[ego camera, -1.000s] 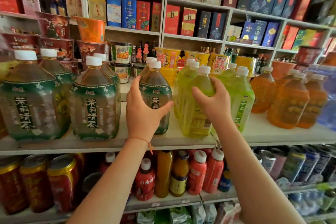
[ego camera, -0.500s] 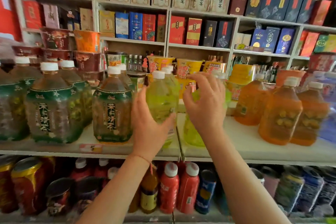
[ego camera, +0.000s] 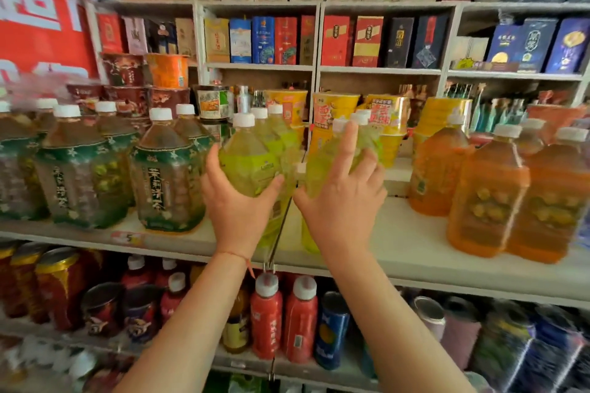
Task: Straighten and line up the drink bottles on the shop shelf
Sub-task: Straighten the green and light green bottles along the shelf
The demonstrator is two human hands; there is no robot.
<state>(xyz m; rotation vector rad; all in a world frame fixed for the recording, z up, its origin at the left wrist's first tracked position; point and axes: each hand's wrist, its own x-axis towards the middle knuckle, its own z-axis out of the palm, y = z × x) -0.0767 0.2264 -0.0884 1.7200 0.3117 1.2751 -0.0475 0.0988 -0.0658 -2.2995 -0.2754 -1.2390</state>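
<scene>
Two yellow-green drink bottles with white caps stand side by side at the middle of the white shelf (ego camera: 412,249). My left hand (ego camera: 238,201) grips the left green bottle (ego camera: 247,159) round its body. My right hand (ego camera: 343,198) holds the right green bottle (ego camera: 322,166), fingers spread over its shoulder and the index finger pointing up toward the cap. More green bottles (ego camera: 274,128) stand behind them. Dark-green-labelled tea bottles (ego camera: 166,175) fill the shelf to the left, orange juice bottles (ego camera: 491,198) the right.
Instant noodle cups (ego camera: 329,112) are stacked behind the bottles. The shelf below carries red cans (ego camera: 57,284), red bottles (ego camera: 266,313) and a blue can (ego camera: 332,329). Boxed goods (ego camera: 335,40) line the upper shelves. A red banner (ego camera: 38,9) hangs at the upper left.
My left hand has left the dark-green tea bottle and now grips a green bottle. My right hand slid up the other green bottle, whose base now stands farther right. The view shifted right.
</scene>
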